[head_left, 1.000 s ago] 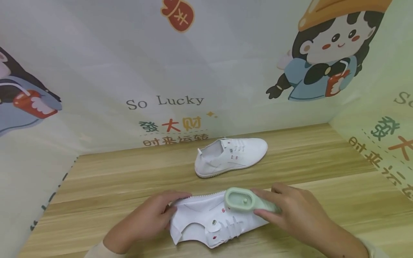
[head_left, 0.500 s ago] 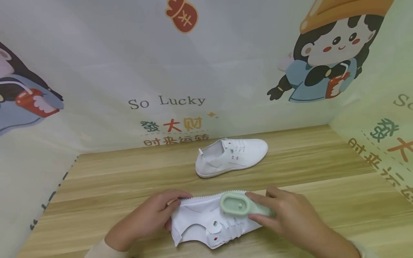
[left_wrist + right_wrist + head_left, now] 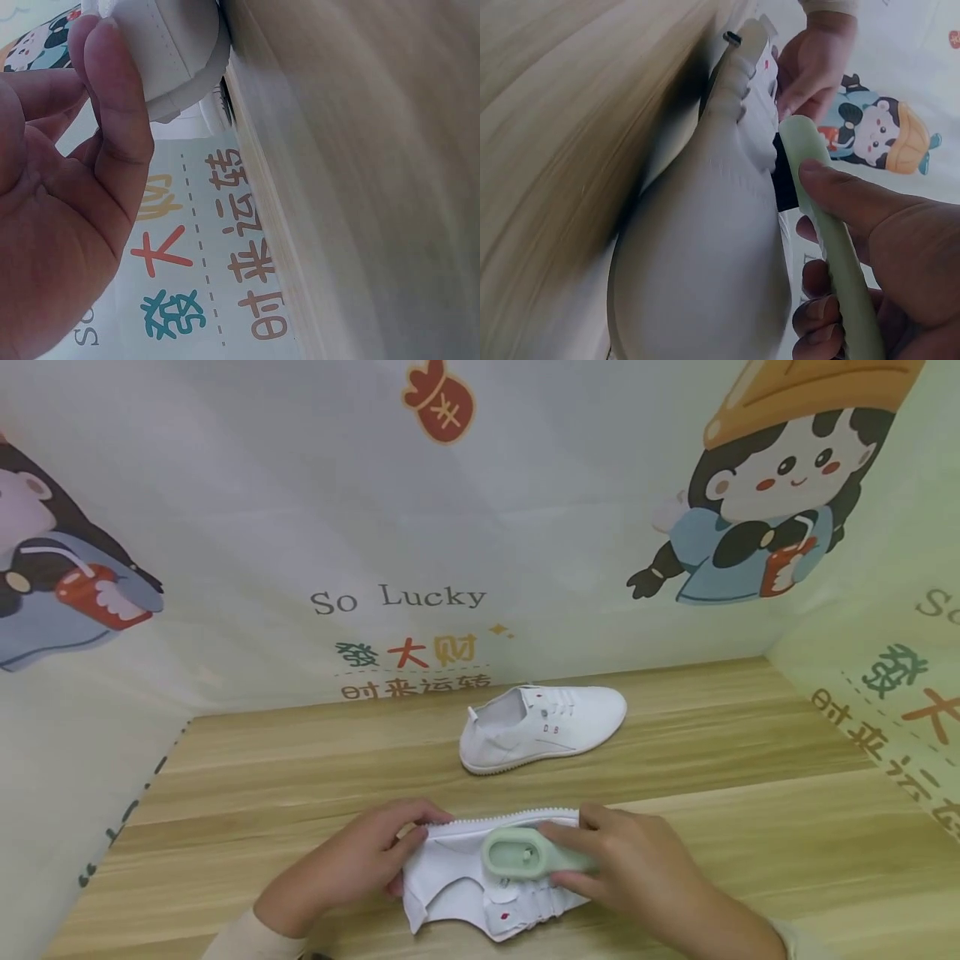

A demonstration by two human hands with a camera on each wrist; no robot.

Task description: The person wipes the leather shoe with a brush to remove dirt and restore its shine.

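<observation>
A white lace-up shoe (image 3: 450, 853) lies tilted on its side near the front of the wooden table, sole edge facing away. My left hand (image 3: 358, 858) grips it at the heel, fingers and thumb pinching the heel edge (image 3: 176, 52) in the left wrist view. My right hand (image 3: 637, 870) holds a light green brush (image 3: 517, 853) by its handle. The brush head lies against the shoe's upper beside the laces. Dark bristles (image 3: 784, 176) meet the upper in the right wrist view, where the toe (image 3: 705, 277) is closest to the camera.
A second white shoe (image 3: 585, 720) stands upright farther back on the wooden table (image 3: 300, 756), toe to the right. Behind it and at both sides rise pale printed cloth walls (image 3: 247, 527) with cartoon figures and lettering.
My right hand has slid the brush leftward along the shoe's upper, from the toe side toward the heel. My left hand keeps its grip on the heel. The head view has shifted slightly.
</observation>
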